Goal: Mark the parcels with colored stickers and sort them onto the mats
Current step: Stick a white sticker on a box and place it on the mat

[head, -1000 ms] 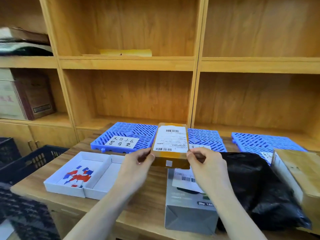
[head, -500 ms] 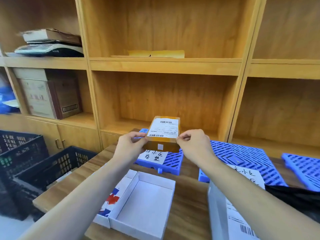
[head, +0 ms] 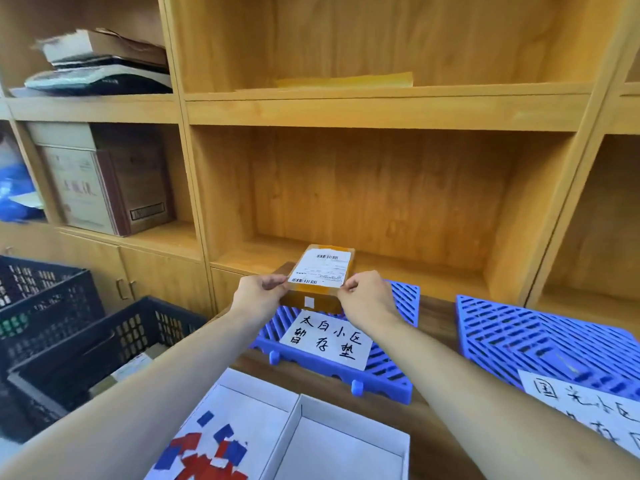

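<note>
1. At the near edge of the wooden surface [head: 433, 344] sits a white two-compartment cardboard tray [head: 301, 410]; its left compartment holds loose red and blue stickers [head: 207, 455], and the right compartment shows only its white floor.
2. Off the surface's left edge stand dark plastic crates [head: 86, 344], one nearer and one farther back.
3. Behind the tray lies a blue slatted mat [head: 391, 372] with a handwritten white label [head: 327, 337] on its front part. A second blue mat [head: 540, 337] lies apart to the right, with another handwritten label [head: 588, 407] at its near corner.
4. Above the far part of the first mat, a small brown parcel [head: 320, 278] with a white shipping label on top is held in the air, tilted toward the camera.
5. The left hand [head: 258, 297] pinches the parcel's near left corner, fingers curled; the right hand [head: 369, 299] pinches the near right corner the same way.
6. Farthest back, wooden shelves [head: 381, 112] hold a yellow envelope [head: 346, 79], stacked books and boxes on the left.
</note>
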{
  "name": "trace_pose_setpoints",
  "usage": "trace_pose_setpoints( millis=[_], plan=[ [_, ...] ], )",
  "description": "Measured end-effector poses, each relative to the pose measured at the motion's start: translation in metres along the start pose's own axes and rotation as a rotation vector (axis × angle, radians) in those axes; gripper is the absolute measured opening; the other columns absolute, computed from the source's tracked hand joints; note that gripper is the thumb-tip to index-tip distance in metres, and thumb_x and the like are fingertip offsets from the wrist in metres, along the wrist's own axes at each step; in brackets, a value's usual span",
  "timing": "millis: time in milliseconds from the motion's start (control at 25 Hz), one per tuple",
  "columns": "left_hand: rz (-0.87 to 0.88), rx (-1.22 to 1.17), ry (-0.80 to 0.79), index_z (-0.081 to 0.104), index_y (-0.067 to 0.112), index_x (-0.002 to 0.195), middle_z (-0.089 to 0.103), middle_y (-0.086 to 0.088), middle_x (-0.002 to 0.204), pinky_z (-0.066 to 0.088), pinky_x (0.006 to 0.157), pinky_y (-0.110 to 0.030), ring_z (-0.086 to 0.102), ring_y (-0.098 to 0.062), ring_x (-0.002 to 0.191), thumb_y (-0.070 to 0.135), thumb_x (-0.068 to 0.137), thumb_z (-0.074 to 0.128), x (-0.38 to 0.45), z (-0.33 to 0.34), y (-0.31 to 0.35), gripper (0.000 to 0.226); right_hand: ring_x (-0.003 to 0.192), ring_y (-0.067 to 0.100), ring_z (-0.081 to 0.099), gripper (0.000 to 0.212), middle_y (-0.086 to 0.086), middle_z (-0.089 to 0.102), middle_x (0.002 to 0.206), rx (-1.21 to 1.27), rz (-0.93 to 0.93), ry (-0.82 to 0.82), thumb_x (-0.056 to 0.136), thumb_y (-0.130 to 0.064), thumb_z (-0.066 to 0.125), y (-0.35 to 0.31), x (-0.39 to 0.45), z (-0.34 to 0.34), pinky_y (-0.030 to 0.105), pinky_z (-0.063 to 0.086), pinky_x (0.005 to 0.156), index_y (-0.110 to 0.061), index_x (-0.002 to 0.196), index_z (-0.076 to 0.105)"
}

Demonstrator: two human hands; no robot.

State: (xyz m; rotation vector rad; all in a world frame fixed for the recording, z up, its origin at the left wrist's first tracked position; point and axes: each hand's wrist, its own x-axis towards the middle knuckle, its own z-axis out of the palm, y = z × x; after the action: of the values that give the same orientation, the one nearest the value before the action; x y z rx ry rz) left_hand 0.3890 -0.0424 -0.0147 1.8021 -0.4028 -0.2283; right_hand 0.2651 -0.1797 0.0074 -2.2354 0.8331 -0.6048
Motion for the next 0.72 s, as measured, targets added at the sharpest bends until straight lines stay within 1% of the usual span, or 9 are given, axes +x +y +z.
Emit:
trace_pose_setpoints(
  millis=[80,200,320,400,480,560,640,720],
  plan=[
    [-0.023,-0.008,-0.009,0.074,0.032,0.077,0.077,0.004,0.096,0.055,0.096,-0.042,0.070,-0.020,0.100,0.023,0.090,0.069,0.020,0.000,-0.010,0.017,0.054,0.016,0.050,0.030,0.001,0.058,0.070,-0.004,0.013,-0.004,0.091,-0.019,0.059,0.002,0.014,0.015,0.023,0.035,0.045,-0.013,0.062,0.059],
    [-0.047,-0.009,-0.023,0.077,0.029,0.082,0.077,0.001,0.097,0.054,0.098,-0.045,0.070,-0.024,0.101,0.022,0.087,0.069,0.044,-0.002,-0.023,0.012,0.058,0.020,0.048,0.035,0.002,0.053,0.066,-0.011,0.020,-0.006,0.090,-0.021,0.060,0.008,0.030,0.037,0.025,0.032,0.044,-0.016,0.057,0.051],
    [-0.054,-0.001,-0.027,0.072,0.027,0.083,0.074,-0.001,0.100,0.053,0.099,-0.043,0.068,-0.023,0.103,0.015,0.092,0.065,0.053,0.000,-0.028,0.016,0.052,0.016,0.045,0.039,0.000,0.047,0.060,-0.031,0.023,-0.007,0.091,-0.019,0.059,0.010,0.038,0.048,0.025,0.034,0.044,-0.017,0.055,0.046],
    [-0.054,0.001,-0.015,0.069,0.027,0.082,0.072,0.000,0.097,0.054,0.099,-0.041,0.067,-0.020,0.102,0.011,0.094,0.063,0.058,0.002,-0.033,0.020,0.049,0.014,0.043,0.042,-0.001,0.046,0.058,-0.048,0.022,-0.013,0.092,-0.018,0.059,0.012,0.041,0.053,0.024,0.035,0.045,-0.017,0.053,0.043],
    [-0.051,-0.005,-0.015,0.068,0.023,0.083,0.070,0.002,0.092,0.055,0.097,-0.041,0.066,-0.020,0.097,0.007,0.094,0.062,0.058,0.004,-0.034,0.020,0.048,0.013,0.044,0.043,-0.002,0.046,0.057,-0.055,0.024,-0.017,0.091,-0.018,0.060,0.014,0.043,0.055,0.023,0.033,0.043,-0.016,0.052,0.042],
    [-0.044,-0.005,-0.017,0.067,0.022,0.085,0.069,0.003,0.089,0.055,0.096,-0.040,0.066,-0.020,0.094,0.005,0.094,0.062,0.058,0.004,-0.036,0.020,0.051,0.013,0.047,0.041,-0.001,0.051,0.062,-0.068,0.023,-0.020,0.090,-0.020,0.060,0.016,0.044,0.058,0.024,0.031,0.042,-0.016,0.053,0.044],
    [-0.051,0.006,-0.019,0.068,0.021,0.089,0.070,0.001,0.094,0.055,0.096,-0.039,0.067,-0.020,0.099,0.005,0.094,0.062,0.059,0.003,-0.036,0.017,0.052,0.012,0.048,0.040,0.000,0.054,0.067,-0.068,0.013,-0.021,0.090,-0.022,0.060,0.017,0.044,0.060,0.023,0.031,0.042,-0.017,0.054,0.045],
    [-0.053,0.031,-0.015,0.068,0.021,0.099,0.071,-0.003,0.106,0.055,0.097,-0.039,0.067,-0.021,0.104,0.012,0.095,0.062,0.058,0.000,-0.035,0.012,0.053,0.012,0.047,0.039,0.001,0.055,0.069,-0.070,0.004,-0.025,0.091,-0.023,0.060,0.017,0.042,0.059,0.023,0.031,0.042,-0.017,0.055,0.046]
  ],
)
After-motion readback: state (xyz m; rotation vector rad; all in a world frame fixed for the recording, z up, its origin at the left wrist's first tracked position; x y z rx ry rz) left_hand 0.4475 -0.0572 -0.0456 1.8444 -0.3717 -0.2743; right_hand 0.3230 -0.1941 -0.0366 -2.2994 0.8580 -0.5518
